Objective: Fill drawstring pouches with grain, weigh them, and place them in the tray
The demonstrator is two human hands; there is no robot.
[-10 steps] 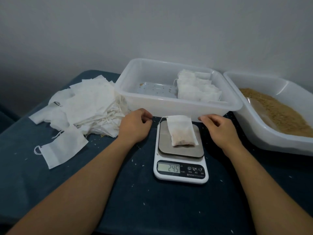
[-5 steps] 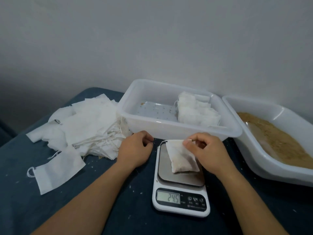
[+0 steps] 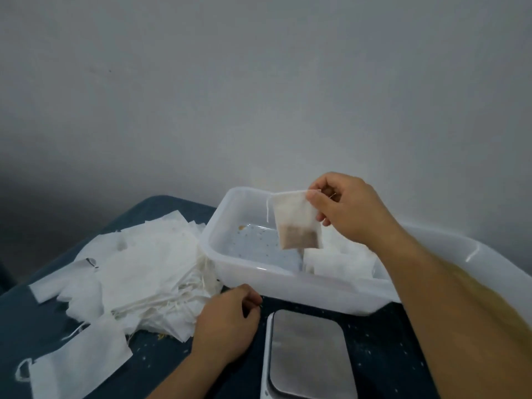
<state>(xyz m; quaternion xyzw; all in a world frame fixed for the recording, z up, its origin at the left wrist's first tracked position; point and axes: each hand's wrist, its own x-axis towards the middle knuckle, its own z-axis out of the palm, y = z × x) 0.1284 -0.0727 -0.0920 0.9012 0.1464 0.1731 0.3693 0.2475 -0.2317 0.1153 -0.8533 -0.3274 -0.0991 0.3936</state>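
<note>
- Fingers (image 3: 316, 203) and thumb of the right hand (image 3: 344, 210) pinch the top right corner of a filled pouch (image 3: 296, 221), which hangs in the air above the tray (image 3: 244, 276).
- Brown grain shows through the thin white cloth, settled in the lower part of the pouch; a drawstring dangles from its upper left corner.
- Inside the tray, more filled pouches (image 3: 339, 262) lie in its right part, below and just to the right of the hanging one; the left part of the tray floor shows a few loose grains.
- Left hand (image 3: 227, 323) rests on the dark blue table (image 3: 161, 367) with its fingers loosely curled and nothing held, just beside the near left corner of the tray.
- Next to that hand, the scale (image 3: 309, 355) sits in front of the tray with its steel platform bare; its display is out of view.
- Empty pouches (image 3: 149, 272) lie in a loose heap to the left of the tray, strings tangled, and one lone pouch (image 3: 77, 367) lies nearer the table's front edge.
- Behind the right forearm, part of a second white tub (image 3: 478, 254) shows at the right.
</note>
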